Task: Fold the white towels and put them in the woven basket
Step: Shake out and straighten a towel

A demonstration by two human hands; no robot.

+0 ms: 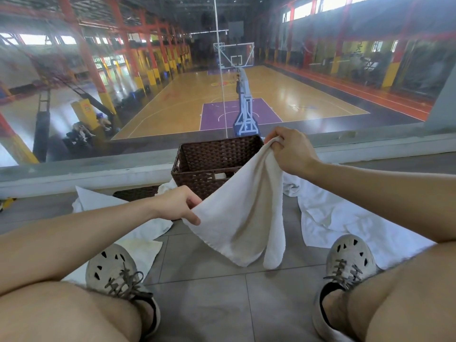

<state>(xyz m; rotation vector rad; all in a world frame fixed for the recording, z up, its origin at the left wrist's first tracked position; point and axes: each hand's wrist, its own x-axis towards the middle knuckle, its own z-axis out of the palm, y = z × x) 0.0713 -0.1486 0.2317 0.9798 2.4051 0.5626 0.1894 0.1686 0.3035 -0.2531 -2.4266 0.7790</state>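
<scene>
1. The left hand (pixel 179 206) pinches the low corner of a white towel (pixel 243 218)
2. The right hand (pixel 290 150) clenches the high corner
3. The soft terry cloth sags in folds before the dark brown woven basket (pixel 197 164), rectangular, on grey tiles (pixel 209 304)

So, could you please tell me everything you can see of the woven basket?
The woven basket is dark brown wicker-like weave, rectangular, open-topped, with a handle slot in its near wall where something pale shows. It stands upright on the grey tiled floor by the window ledge. The held white towel hangs in front of its near right corner; whether they touch is unclear. A second towel lies at its left base. Its bottom is hidden.
</scene>
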